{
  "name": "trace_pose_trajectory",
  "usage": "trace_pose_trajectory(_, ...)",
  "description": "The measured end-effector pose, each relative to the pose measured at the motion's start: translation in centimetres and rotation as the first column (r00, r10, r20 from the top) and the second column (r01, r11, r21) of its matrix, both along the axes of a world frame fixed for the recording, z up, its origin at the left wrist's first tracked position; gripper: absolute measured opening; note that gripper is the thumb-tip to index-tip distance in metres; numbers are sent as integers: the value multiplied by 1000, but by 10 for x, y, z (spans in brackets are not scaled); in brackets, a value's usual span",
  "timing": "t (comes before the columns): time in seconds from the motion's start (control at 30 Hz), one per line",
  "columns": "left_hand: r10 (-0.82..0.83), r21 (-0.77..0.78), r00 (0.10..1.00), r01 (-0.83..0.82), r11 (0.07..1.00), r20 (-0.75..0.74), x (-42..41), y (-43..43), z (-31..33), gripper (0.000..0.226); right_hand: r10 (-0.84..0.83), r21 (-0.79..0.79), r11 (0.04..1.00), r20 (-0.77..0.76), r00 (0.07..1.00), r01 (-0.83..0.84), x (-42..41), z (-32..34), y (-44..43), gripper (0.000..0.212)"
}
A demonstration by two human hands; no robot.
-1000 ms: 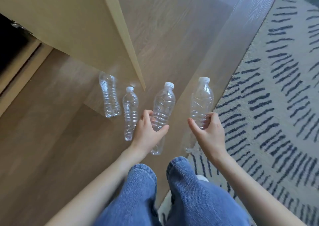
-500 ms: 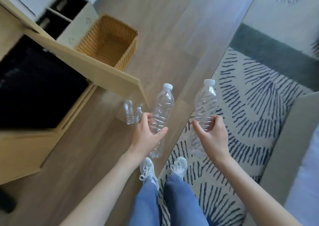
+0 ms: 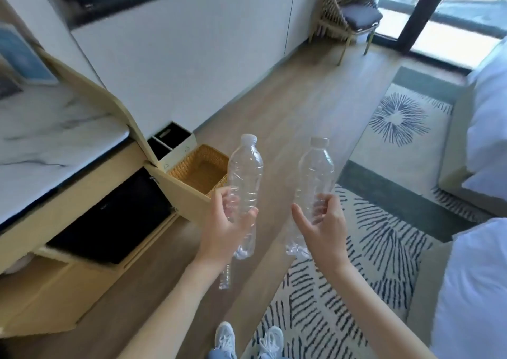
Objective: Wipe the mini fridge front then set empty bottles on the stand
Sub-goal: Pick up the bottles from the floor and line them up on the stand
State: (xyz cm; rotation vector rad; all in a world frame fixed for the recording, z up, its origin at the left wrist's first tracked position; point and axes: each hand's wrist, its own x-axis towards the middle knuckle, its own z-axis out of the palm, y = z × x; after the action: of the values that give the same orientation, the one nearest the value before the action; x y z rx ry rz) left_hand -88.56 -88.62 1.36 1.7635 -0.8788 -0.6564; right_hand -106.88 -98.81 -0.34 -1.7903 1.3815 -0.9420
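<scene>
My left hand grips an empty clear bottle with a white cap, held upright above the wooden floor. An arm's width to the right, my right hand grips a second empty clear bottle, also upright. Below my left wrist part of another clear bottle shows on the floor. The black mini fridge front sits low in the wooden cabinet at the left, behind an open cabinet door. The stand's marble top lies above it.
A wicker basket and a white divided bin stand on the floor beside the cabinet. A patterned rug covers the floor at the right, next to a bed. A woven chair stands by the window.
I have risen from a crouch, lifting both bottles off the floor with me. The view has swung up from the floor to the cabinet, marble top and room.
</scene>
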Motion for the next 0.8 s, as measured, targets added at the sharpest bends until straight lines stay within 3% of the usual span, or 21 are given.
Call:
trace_pose_trajectory(0.23,98,-204,990,-77,976,98,5,29,57,56,61,-165,986,145,988,-37,22,47,7,57)
trace_pose_trajectory(0.5,228,-184,971,-212,960,69,-5,95,51,60,262,-115,963,172,950,-245,44,37,46,57)
trace_pose_trajectory(0.8,599,-232,792,-564,793,122,22,200,56,63,587,-122,810,147,796,-574,125,41,99,59)
